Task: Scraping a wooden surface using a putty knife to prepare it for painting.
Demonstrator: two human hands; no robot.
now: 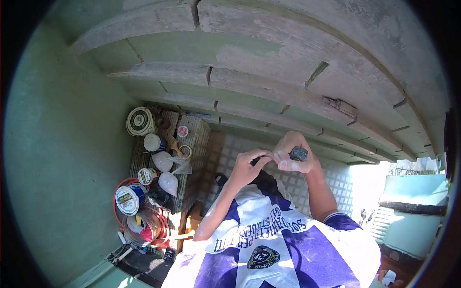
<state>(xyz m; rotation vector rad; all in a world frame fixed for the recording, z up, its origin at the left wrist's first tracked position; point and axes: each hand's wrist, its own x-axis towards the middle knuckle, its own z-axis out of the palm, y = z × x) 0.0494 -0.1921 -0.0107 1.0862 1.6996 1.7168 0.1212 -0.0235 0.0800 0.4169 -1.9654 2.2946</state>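
Note:
My right hand [300, 144] is closed around a dark grey, rounded handle [298, 154], whose end faces up. The rest of the tool is hidden by the fingers, so its kind does not show. White powder or paste marks the thumb and fingers. Beside it, my left hand [248, 168] is pinched, its fingertips meeting near the fingers of the right hand. Whatever lies in that pinch is too small or hidden to make out. Both hands are held in front of my body, above the tiled floor [326, 175].
To the left, a wooden bench [194, 141] holds several tubs, including a lidded bucket [140, 121], plus white-filled plastic bags [168, 183] and a tape roll [185, 152]. Below stands a clear bucket [141, 228] with red hose around it. Ledges line the wall ahead; a block-like object [340, 106] rests on one.

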